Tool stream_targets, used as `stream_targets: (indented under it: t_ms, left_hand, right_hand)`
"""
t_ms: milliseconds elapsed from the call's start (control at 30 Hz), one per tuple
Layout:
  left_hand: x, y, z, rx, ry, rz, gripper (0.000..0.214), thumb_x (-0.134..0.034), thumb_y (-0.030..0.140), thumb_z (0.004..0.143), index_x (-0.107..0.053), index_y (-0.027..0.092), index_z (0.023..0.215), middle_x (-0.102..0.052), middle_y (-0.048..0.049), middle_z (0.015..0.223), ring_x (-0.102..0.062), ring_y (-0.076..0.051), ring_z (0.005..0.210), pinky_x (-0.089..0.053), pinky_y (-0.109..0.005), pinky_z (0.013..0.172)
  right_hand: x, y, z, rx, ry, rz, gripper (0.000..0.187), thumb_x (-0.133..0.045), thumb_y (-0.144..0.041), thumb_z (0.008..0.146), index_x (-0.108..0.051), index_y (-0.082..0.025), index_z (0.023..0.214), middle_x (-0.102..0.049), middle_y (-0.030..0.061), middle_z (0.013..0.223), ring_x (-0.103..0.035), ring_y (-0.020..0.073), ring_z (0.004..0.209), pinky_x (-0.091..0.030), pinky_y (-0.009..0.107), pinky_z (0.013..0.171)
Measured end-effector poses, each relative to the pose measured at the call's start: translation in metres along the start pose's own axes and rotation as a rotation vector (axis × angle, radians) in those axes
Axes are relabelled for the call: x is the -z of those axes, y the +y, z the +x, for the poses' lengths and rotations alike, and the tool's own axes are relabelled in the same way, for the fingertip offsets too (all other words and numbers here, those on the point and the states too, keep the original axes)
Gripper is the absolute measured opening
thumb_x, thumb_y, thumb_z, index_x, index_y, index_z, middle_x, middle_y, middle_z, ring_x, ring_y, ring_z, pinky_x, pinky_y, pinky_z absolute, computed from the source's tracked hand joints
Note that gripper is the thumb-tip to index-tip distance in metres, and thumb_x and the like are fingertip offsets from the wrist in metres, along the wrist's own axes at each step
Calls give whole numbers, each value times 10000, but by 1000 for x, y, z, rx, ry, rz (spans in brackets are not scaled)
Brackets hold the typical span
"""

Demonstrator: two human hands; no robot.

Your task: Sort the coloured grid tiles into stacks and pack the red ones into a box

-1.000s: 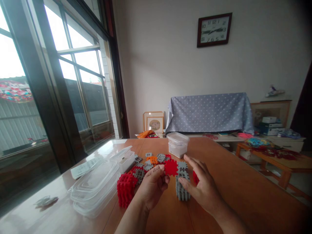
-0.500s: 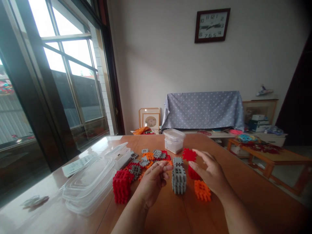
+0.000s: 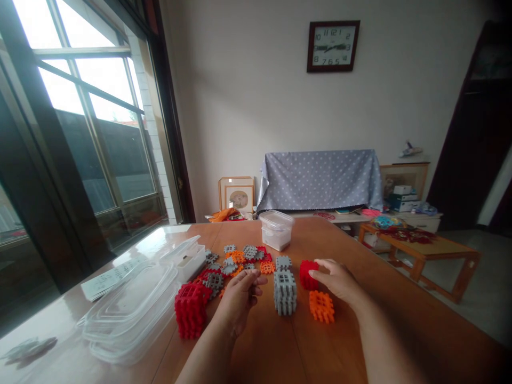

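My right hand [image 3: 336,278] has its thumb and fingers on a small stack of red waffle blocks [image 3: 307,276] standing on the table. Just in front of that stack are some orange waffle blocks [image 3: 321,306]. My left hand [image 3: 243,293] hovers over the table with its fingers curled in, and nothing shows between them. Between the two hands stands a grey waffle block stack [image 3: 285,293], with a smaller grey pile [image 3: 284,263] behind it. A taller red stack [image 3: 189,312] is left of my left hand. Loose grey, orange and red blocks [image 3: 237,257] lie scattered beyond it.
Clear plastic lids [image 3: 128,304] and an open plastic box [image 3: 191,261] lie on the left of the wooden table [image 3: 256,357]. A lidded clear container [image 3: 277,234] stands at the back. A paper sheet [image 3: 108,277] and a small plastic bag [image 3: 28,349] are far left.
My right hand has lowered a red waffle block from the air onto the red stack. My left hand keeps its curled shape. The camera view has turned slightly right.
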State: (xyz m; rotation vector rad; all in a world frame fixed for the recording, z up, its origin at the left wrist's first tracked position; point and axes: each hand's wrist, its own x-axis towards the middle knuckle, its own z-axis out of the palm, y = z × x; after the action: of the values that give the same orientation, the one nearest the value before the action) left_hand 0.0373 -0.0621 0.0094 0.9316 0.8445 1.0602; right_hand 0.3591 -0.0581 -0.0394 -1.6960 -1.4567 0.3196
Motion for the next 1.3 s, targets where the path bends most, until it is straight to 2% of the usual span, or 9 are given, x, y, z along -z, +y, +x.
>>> stream_targets:
  t_ms: [100,400,600,733,867,933,1033,1200,1300]
  left_hand:
    - [1,-1,1,-5,-11,19,384,-748,454,809,-611,161,1017,-711,-70,941,-540,-68,619,-315,-197,537]
    - [1,-1,0,-6,-5,29,407,-759,477,787,-615,167,1008,-710,-59,926,-543,-71,625,-313,-204,549]
    - [-2,-1,-1,4,6,57,419,-786,492,739,-603,171,938,-705,-57,882,-563,-92,626,-335,-217,556]
    - [-5,0,-5,15,23,151,354,-751,438,755,-595,175,933,-700,-74,895,-597,-126,684,-383,-238,605]
    - [-7,-2,-8,13,-69,284,240,-691,271,729,-583,195,930,-686,-78,999,-610,-160,815,-416,-260,677]
    - [-5,-6,-8,-44,-132,393,304,-686,209,699,-597,203,990,-657,-86,1095,-592,-189,943,-434,-272,735]
    - [-3,-13,-8,-154,-203,625,509,-746,179,653,-605,219,1142,-605,-102,1213,-538,-234,1070,-443,-302,825]
    - [-3,-21,-4,-210,-266,829,809,-817,167,583,-545,231,1342,-595,-110,1253,-557,-240,979,-447,-323,827]
    - [-3,-26,3,-233,-260,850,893,-856,181,537,-537,231,1370,-622,-97,1168,-568,-253,955,-448,-338,846]
  right_hand:
    - [-2,2,-1,-15,-14,26,573,-770,-539,695,-749,-235,1181,-711,103,1274,-617,332,1237,-465,424,1073]
    - [-2,3,-3,-29,-75,42,662,-736,-506,758,-648,-198,1337,-628,132,1391,-569,313,1308,-436,431,1112]
    - [7,-27,-9,48,39,165,520,-683,-484,834,-666,-220,1282,-658,113,1347,-586,289,1280,-409,442,1135]
    - [13,-58,-22,64,-9,414,493,-686,-514,847,-664,-230,1249,-701,107,1251,-665,278,1140,-526,413,988]
    - [14,-80,-33,35,-74,504,558,-704,-550,838,-634,-215,1279,-723,108,1155,-696,271,1052,-560,344,808]
    - [14,-85,-35,15,-34,526,544,-688,-572,848,-646,-211,1252,-733,103,1119,-706,266,1026,-542,307,736]
    - [12,-85,-33,-41,111,573,502,-663,-602,857,-683,-208,1166,-750,91,1050,-729,240,923,-499,268,645]
    - [11,-75,-24,-172,425,655,477,-671,-625,829,-733,-192,1019,-753,66,865,-712,190,728,-434,235,537]
    - [12,-70,-20,-209,518,744,451,-687,-606,808,-743,-187,965,-748,52,797,-692,171,667,-413,225,510]
